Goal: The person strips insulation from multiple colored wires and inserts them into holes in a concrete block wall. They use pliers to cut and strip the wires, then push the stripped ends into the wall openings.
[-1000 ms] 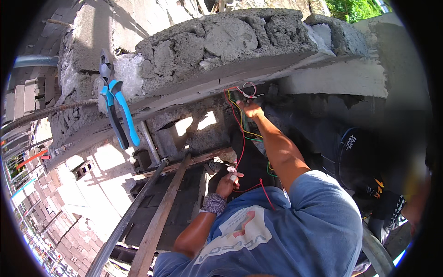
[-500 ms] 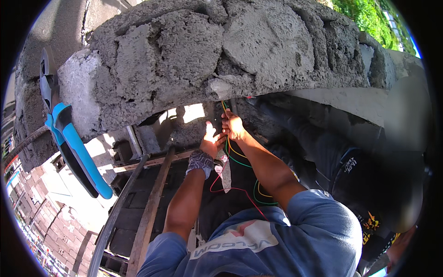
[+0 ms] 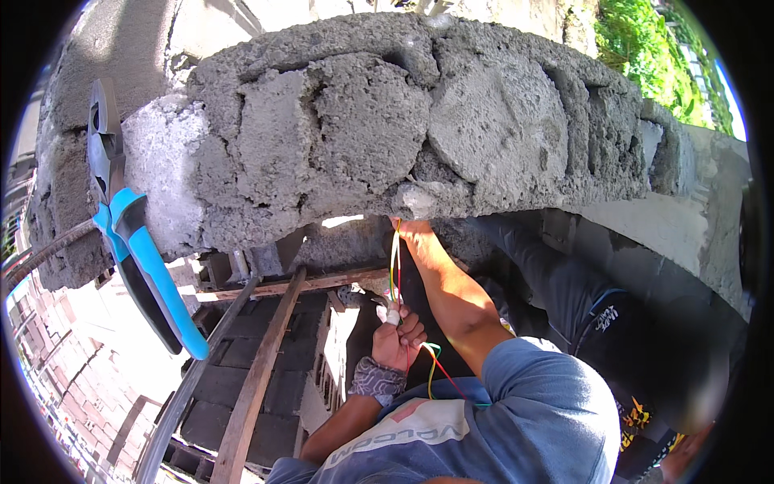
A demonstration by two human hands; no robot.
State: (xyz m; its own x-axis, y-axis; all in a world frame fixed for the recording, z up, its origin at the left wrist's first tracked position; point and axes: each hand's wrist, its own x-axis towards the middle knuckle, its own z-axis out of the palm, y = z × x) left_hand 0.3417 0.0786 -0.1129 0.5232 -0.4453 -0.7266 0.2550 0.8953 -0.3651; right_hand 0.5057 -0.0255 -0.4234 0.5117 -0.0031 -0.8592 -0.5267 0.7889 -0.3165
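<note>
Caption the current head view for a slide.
Left hand holds thin red, yellow, green wires near rough grey concrete wall.

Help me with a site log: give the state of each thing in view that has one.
Left hand: closed on the wires.
Right hand: mostly hidden by the wall; grip cannot be told.
Wires: fairly straight above the left hand, loosely looped below.
Pliers: unheld, at the wall's left end.
Wristband: worn on the left wrist.
Wall: rough-faced, partly sunlit.
Plank: slanting, unheld.

the left hand (image 3: 395, 345) is closed, fingers (image 3: 414, 329) curled, its forearm (image 3: 345, 426) angled upward; the right arm (image 3: 453, 286) stretches farther forward, the right hand (image 3: 405, 226) mostly hidden.
</note>
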